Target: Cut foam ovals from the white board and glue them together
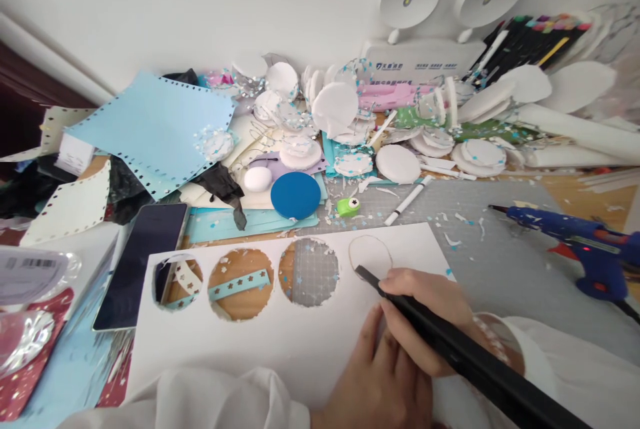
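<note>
A white board (280,356) lies in front of me with three round holes cut through it. To the right of the holes, a thin brownish circle outline (371,237) is marked on it. My right hand (425,312) is closed around a long black pen-shaped tool (440,336), its tip touching the board at the outline's lower left edge. Just below, my left hand (377,379) rests on the board, fingers stretched out and holding nothing. Blue strips with star-shaped holes (240,284) show through the openings.
Beyond the board are a blue disc (295,195), a green craft punch (348,206) and a white marker (409,200). A blue glue gun (575,236) lies right on a grey cutting mat (515,262). A phone (143,262) lies left; white foam discs (399,163) crowd the back.
</note>
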The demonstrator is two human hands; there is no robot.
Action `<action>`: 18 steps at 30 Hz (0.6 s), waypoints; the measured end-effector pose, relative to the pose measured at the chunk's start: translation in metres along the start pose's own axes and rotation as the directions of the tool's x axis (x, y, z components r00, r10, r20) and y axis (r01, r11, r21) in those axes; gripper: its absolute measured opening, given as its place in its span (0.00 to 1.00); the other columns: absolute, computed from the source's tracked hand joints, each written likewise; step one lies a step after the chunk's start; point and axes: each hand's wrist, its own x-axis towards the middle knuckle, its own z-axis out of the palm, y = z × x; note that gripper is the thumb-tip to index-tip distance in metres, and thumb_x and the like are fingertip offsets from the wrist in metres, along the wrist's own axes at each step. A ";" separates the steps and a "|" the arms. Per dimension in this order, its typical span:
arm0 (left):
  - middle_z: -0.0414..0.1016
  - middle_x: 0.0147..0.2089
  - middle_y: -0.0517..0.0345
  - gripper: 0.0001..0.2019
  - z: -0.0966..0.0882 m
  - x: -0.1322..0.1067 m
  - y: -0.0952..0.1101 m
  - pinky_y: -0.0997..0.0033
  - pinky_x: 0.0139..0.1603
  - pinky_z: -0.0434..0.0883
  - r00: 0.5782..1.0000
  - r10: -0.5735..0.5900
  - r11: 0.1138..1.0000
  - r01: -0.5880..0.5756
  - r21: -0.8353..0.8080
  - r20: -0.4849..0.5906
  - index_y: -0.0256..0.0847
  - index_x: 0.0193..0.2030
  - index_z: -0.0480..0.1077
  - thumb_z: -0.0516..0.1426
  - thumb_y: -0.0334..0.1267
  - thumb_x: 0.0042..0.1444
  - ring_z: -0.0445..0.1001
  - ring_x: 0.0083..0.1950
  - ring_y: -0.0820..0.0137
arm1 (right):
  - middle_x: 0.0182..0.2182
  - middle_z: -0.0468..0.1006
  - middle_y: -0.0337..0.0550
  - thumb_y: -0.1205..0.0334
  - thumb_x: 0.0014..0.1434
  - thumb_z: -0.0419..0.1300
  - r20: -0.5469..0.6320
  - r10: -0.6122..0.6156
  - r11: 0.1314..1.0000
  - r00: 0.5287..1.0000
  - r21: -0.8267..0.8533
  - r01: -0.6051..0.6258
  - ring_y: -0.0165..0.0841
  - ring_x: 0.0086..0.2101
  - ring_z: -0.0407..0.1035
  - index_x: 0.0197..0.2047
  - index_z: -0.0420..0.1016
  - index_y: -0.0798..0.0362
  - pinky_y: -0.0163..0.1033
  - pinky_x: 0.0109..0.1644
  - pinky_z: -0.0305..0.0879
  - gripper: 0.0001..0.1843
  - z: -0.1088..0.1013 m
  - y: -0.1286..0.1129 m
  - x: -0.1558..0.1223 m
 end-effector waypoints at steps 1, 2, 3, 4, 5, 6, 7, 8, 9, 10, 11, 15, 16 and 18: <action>0.69 0.61 0.40 0.29 0.001 0.000 0.000 0.45 0.63 0.54 1.000 -0.007 1.000 0.007 0.000 -0.004 0.30 0.63 0.63 0.45 0.51 0.64 0.66 0.61 0.45 | 0.17 0.69 0.38 0.63 0.57 0.54 0.043 0.015 1.000 0.999 0.010 -0.015 0.32 0.18 0.63 0.32 0.68 0.46 0.39 0.23 0.62 0.04 -0.001 0.000 0.001; 0.69 0.61 0.40 0.29 0.001 0.000 0.001 0.44 0.63 0.54 1.000 -0.016 1.000 0.016 -0.003 -0.008 0.30 0.63 0.63 0.45 0.50 0.64 0.66 0.61 0.45 | 0.17 0.69 0.37 0.63 0.57 0.55 0.085 0.027 0.999 0.996 0.017 -0.028 0.32 0.18 0.62 0.30 0.68 0.46 0.39 0.23 0.62 0.04 -0.002 0.001 0.003; 0.70 0.60 0.41 0.29 0.001 0.000 0.001 0.44 0.63 0.53 1.000 -0.021 1.000 0.021 -0.006 -0.016 0.30 0.63 0.64 0.45 0.50 0.64 0.66 0.61 0.45 | 0.17 0.69 0.37 0.62 0.57 0.55 0.120 0.037 0.999 0.992 0.023 -0.040 0.31 0.18 0.62 0.29 0.67 0.46 0.39 0.23 0.62 0.05 -0.003 0.002 0.003; 0.70 0.60 0.41 0.28 0.002 0.000 0.001 0.44 0.64 0.52 1.000 -0.021 1.000 0.021 -0.010 -0.022 0.30 0.63 0.64 0.44 0.50 0.65 0.66 0.61 0.46 | 0.18 0.70 0.37 0.61 0.58 0.55 0.144 0.043 0.998 0.989 0.029 -0.048 0.32 0.18 0.62 0.28 0.67 0.46 0.39 0.23 0.62 0.06 -0.003 0.003 0.003; 0.70 0.61 0.41 0.28 0.001 0.000 0.001 0.44 0.64 0.52 1.000 -0.018 1.000 0.018 -0.013 -0.016 0.30 0.63 0.63 0.44 0.49 0.65 0.66 0.62 0.46 | 0.18 0.70 0.38 0.60 0.58 0.55 0.159 0.045 0.998 0.986 0.039 -0.051 0.32 0.19 0.63 0.27 0.66 0.46 0.39 0.24 0.62 0.07 -0.003 0.004 0.003; 0.69 0.61 0.41 0.28 0.000 0.000 0.001 0.44 0.64 0.52 1.000 -0.014 1.000 0.014 -0.016 -0.003 0.30 0.63 0.63 0.44 0.49 0.65 0.66 0.62 0.46 | 0.19 0.71 0.38 0.60 0.59 0.54 0.170 0.043 0.997 0.985 0.049 -0.052 0.32 0.20 0.64 0.27 0.66 0.46 0.39 0.24 0.62 0.08 -0.002 0.004 0.002; 0.69 0.61 0.40 0.28 0.000 0.001 0.000 0.44 0.64 0.52 1.000 -0.008 1.000 0.009 -0.018 0.013 0.29 0.64 0.62 0.44 0.48 0.66 0.66 0.62 0.47 | 0.20 0.72 0.39 0.59 0.59 0.54 0.173 0.042 0.997 0.984 0.055 -0.052 0.33 0.21 0.64 0.27 0.66 0.46 0.39 0.24 0.62 0.09 -0.002 0.004 0.001; 0.68 0.62 0.39 0.28 -0.002 0.001 0.000 0.44 0.64 0.53 1.000 -0.003 1.000 0.004 -0.022 0.031 0.29 0.64 0.61 0.43 0.48 0.66 0.66 0.62 0.47 | 0.20 0.71 0.39 0.59 0.59 0.53 0.169 0.046 0.997 0.985 0.053 -0.056 0.33 0.21 0.64 0.27 0.66 0.46 0.39 0.24 0.62 0.09 -0.001 0.004 0.001; 0.67 0.63 0.39 0.29 -0.003 0.002 -0.001 0.45 0.64 0.53 0.999 -0.001 1.000 0.002 -0.025 0.047 0.28 0.65 0.59 0.43 0.48 0.66 0.65 0.62 0.47 | 0.19 0.71 0.40 0.60 0.59 0.53 0.159 0.055 0.997 0.986 0.044 -0.063 0.33 0.21 0.64 0.27 0.66 0.46 0.39 0.24 0.61 0.09 -0.001 0.003 0.000; 0.66 0.63 0.38 0.30 -0.004 0.002 -0.001 0.45 0.64 0.54 0.998 -0.002 1.000 0.004 -0.030 0.060 0.28 0.66 0.58 0.42 0.48 0.66 0.65 0.62 0.47 | 0.19 0.70 0.40 0.60 0.59 0.52 0.149 0.059 0.997 0.987 0.036 -0.065 0.33 0.21 0.63 0.26 0.66 0.47 0.39 0.23 0.61 0.09 0.000 0.002 0.000; 0.65 0.64 0.38 0.30 -0.004 0.002 -0.001 0.45 0.64 0.54 0.998 -0.003 0.999 0.005 -0.033 0.064 0.27 0.67 0.57 0.42 0.49 0.66 0.65 0.63 0.47 | 0.19 0.70 0.40 0.61 0.58 0.52 0.143 0.062 0.997 0.988 0.030 -0.067 0.33 0.21 0.63 0.26 0.65 0.47 0.40 0.23 0.60 0.09 0.000 0.000 0.001; 0.66 0.64 0.37 0.30 -0.002 0.001 -0.001 0.45 0.64 0.54 0.999 -0.008 0.999 0.010 -0.043 0.042 0.28 0.66 0.58 0.45 0.49 0.65 0.64 0.63 0.46 | 0.19 0.70 0.40 0.59 0.58 0.54 0.158 0.090 0.995 0.983 0.035 -0.097 0.33 0.22 0.64 0.24 0.65 0.47 0.41 0.24 0.61 0.11 -0.002 -0.002 0.001; 0.66 0.63 0.38 0.30 -0.001 0.001 0.000 0.45 0.64 0.54 0.999 -0.008 0.999 0.009 -0.039 0.031 0.29 0.65 0.60 0.46 0.49 0.64 0.65 0.63 0.46 | 0.18 0.70 0.40 0.58 0.58 0.55 0.157 0.097 0.993 0.983 0.048 -0.105 0.34 0.22 0.64 0.23 0.65 0.47 0.41 0.25 0.61 0.12 -0.002 -0.001 0.001; 0.69 0.61 0.41 0.29 0.002 -0.001 0.002 0.45 0.64 0.54 1.000 -0.018 1.000 0.018 -0.019 -0.011 0.30 0.63 0.63 0.47 0.50 0.63 0.67 0.61 0.47 | 0.18 0.70 0.41 0.56 0.59 0.55 0.144 0.100 0.990 0.985 0.084 -0.113 0.34 0.22 0.64 0.22 0.65 0.47 0.41 0.25 0.61 0.14 -0.003 0.002 0.000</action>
